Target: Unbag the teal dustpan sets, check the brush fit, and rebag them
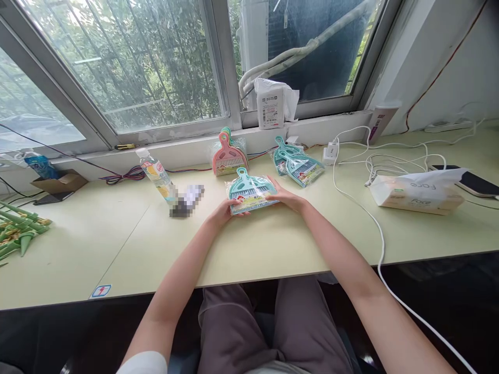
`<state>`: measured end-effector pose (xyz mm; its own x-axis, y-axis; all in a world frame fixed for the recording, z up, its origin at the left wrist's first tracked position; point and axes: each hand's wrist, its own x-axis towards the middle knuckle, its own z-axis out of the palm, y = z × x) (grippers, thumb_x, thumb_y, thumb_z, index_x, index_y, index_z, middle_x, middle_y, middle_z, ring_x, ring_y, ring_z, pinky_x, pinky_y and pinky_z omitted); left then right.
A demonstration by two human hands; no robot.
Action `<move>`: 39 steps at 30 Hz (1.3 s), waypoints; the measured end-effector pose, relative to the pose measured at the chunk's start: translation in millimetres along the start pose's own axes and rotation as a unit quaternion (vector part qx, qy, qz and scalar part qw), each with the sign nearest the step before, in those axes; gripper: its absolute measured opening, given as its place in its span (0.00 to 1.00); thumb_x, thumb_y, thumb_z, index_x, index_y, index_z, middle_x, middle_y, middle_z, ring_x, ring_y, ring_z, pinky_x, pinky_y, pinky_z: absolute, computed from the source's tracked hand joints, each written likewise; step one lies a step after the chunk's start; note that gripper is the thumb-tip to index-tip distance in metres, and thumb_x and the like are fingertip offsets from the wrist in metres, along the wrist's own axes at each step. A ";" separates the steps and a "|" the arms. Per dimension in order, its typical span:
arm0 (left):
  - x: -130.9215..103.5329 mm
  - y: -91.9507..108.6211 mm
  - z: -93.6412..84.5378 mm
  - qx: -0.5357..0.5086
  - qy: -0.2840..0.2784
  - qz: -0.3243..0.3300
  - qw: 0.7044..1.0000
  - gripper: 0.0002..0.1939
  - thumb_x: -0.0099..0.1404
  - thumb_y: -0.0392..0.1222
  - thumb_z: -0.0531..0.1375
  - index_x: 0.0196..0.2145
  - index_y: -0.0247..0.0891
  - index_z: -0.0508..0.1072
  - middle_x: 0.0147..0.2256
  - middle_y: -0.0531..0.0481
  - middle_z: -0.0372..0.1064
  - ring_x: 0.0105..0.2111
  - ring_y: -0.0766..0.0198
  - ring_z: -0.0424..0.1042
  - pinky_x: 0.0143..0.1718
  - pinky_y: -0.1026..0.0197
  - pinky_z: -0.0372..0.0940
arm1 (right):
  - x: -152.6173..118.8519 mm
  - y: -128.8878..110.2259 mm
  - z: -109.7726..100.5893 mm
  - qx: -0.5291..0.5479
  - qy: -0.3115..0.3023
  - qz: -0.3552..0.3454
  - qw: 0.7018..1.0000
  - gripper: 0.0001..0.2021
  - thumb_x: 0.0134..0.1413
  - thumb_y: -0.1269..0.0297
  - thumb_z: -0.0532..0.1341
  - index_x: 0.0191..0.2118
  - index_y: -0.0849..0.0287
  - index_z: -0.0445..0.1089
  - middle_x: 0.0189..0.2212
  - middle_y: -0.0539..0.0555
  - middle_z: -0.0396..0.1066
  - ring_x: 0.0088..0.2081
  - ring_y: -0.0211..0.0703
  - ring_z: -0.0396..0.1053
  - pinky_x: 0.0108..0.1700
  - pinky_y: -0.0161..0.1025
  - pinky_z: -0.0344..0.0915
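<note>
Between my two hands is a teal mini dustpan and brush set in a clear plastic wrapper, its handle pointing away from me. My left hand grips the lower left corner, thumb on top and fingers underneath. Over the right end, my right hand closes with its fingers on the wrapper. Just behind stands a stack of dustpan sets with a pink one in front and other colours behind it. Farther right, more teal dustpan sets lie overlapping on the table.
A drink bottle stands to the left, beside a blurred item. On the right lie a tissue pack, a phone and loose white cables. A white box rests on the window sill.
</note>
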<state>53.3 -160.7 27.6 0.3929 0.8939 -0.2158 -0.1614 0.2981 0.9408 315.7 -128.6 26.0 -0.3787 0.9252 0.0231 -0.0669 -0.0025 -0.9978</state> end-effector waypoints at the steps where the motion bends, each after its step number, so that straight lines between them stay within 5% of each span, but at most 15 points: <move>1: 0.5 0.2 -1.0 -0.006 0.002 -0.004 1.000 0.28 0.57 0.35 0.60 0.56 0.29 0.66 0.46 0.33 0.74 0.36 0.50 0.79 0.25 0.63 0.72 | -1.6 -1.4 -0.6 0.003 -0.020 0.002 1.000 0.54 0.30 0.66 0.76 0.66 0.43 0.53 0.68 0.57 0.50 0.46 0.45 0.72 0.33 0.33 0.72; 5: 1.5 1.3 -1.6 -0.022 0.008 -0.006 1.000 0.30 0.56 0.33 0.60 0.57 0.28 0.65 0.47 0.32 0.74 0.36 0.50 0.79 0.24 0.64 0.72 | -5.5 -5.8 2.2 0.014 -0.047 0.010 0.999 0.56 0.28 0.72 0.75 0.67 0.45 0.51 0.65 0.58 0.57 0.43 0.43 0.72 0.30 0.32 0.71; 11: 0.9 2.3 0.8 -0.015 -0.003 -0.008 1.000 0.30 0.55 0.33 0.61 0.56 0.27 0.65 0.46 0.32 0.74 0.35 0.51 0.79 0.24 0.65 0.72 | -2.7 -1.4 11.5 0.006 0.018 0.004 1.000 0.49 0.37 0.67 0.73 0.67 0.45 0.52 0.59 0.56 0.64 0.46 0.46 0.71 0.30 0.31 0.71; 19: 2.7 2.0 2.6 -0.013 0.016 0.003 1.000 0.29 0.62 0.42 0.60 0.58 0.29 0.63 0.48 0.32 0.73 0.34 0.52 0.79 0.26 0.63 0.73 | 9.3 11.5 15.2 0.027 0.055 -0.008 0.998 0.44 0.41 0.64 0.70 0.65 0.45 0.53 0.61 0.55 0.61 0.42 0.43 0.71 0.31 0.34 0.73; 24: 1.8 4.0 9.4 0.012 0.040 0.079 0.996 0.40 0.66 0.59 0.54 0.68 0.42 0.44 0.56 0.33 0.66 0.34 0.55 0.79 0.29 0.57 0.75 | 12.0 10.8 15.1 0.017 0.059 0.012 0.998 0.42 0.48 0.62 0.65 0.67 0.48 0.48 0.63 0.58 0.58 0.43 0.44 0.70 0.33 0.37 0.73; 28: -3.9 4.2 16.6 0.109 0.028 0.158 0.981 0.55 0.61 0.53 0.63 0.67 0.61 0.22 0.64 0.41 0.54 0.48 0.51 0.74 0.36 0.52 0.76 | 16.2 13.2 12.3 0.018 0.099 -0.022 0.995 0.37 0.51 0.62 0.61 0.67 0.47 0.49 0.65 0.55 0.53 0.47 0.46 0.68 0.35 0.40 0.74; 30: -5.7 3.6 17.8 0.157 0.011 0.164 0.974 0.56 0.58 0.49 0.66 0.67 0.62 0.28 0.65 0.43 0.52 0.53 0.48 0.69 0.40 0.49 0.75 | 19.3 16.1 10.3 0.024 0.116 -0.050 0.992 0.34 0.52 0.63 0.59 0.65 0.46 0.52 0.65 0.53 0.55 0.49 0.46 0.68 0.41 0.42 0.73; 34: -6.5 4.2 16.1 0.167 0.025 0.120 0.978 0.43 0.61 0.47 0.62 0.68 0.53 0.46 0.66 0.41 0.50 0.56 0.46 0.66 0.46 0.44 0.73 | 26.1 24.7 7.1 0.008 0.126 -0.091 0.988 0.29 0.53 0.63 0.57 0.63 0.45 0.56 0.62 0.51 0.60 0.52 0.44 0.67 0.52 0.46 0.69; 39: -11.9 11.0 17.2 0.173 0.005 0.111 0.979 0.43 0.62 0.47 0.62 0.68 0.55 0.43 0.67 0.43 0.46 0.59 0.45 0.60 0.45 0.40 0.73 | 32.8 34.7 2.7 -0.054 0.129 -0.117 0.983 0.28 0.55 0.62 0.53 0.63 0.48 0.56 0.62 0.53 0.60 0.54 0.45 0.66 0.57 0.51 0.65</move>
<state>62.4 -173.9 45.0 0.3742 0.9273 0.0027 0.0758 -0.0335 0.9966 298.4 -99.3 -7.7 -0.1168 0.9614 0.2492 -0.0201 0.2486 -0.9684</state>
